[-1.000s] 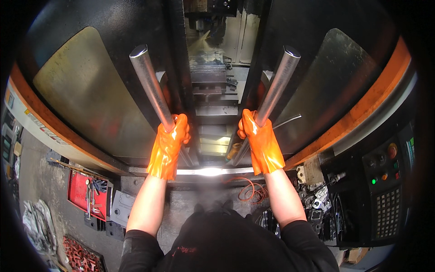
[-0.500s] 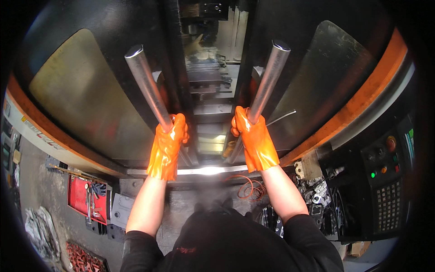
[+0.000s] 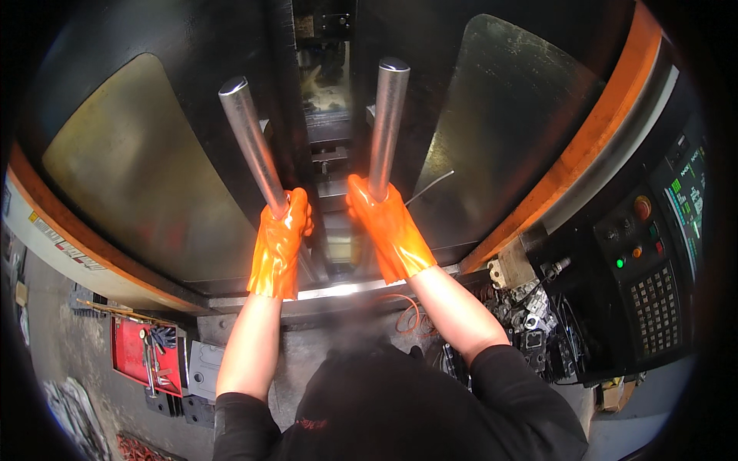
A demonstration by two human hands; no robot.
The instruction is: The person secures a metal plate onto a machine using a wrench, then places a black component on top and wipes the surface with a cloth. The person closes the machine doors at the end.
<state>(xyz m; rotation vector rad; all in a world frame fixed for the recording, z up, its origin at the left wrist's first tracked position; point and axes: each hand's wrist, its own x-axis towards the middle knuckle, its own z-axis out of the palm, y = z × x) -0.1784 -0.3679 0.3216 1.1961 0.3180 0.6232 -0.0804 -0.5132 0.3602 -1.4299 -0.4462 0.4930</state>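
Both my hands wear orange rubber gloves. My left hand (image 3: 283,238) is wrapped round the left door handle (image 3: 252,142), a thick round metal bar on a dark machine door. My right hand (image 3: 384,227) grips the right door handle (image 3: 389,123), a matching bar on the other door. The left door (image 3: 131,161) and the right door (image 3: 507,123) each have a large window. Between them a narrow gap shows part of the machine's inside (image 3: 330,165). The lower ends of the bars are hidden behind the gloves.
A control panel (image 3: 653,284) with keys, a red knob and a lit green button stands on the right. Below it lie several metal parts (image 3: 530,319). At left is a red tray (image 3: 131,346) with tools. An orange hose (image 3: 407,319) lies on the floor.
The right door and its handle have moved left with my right hand, so the gap between the doors is narrower. My left hand stays on its handle, nearly in place.
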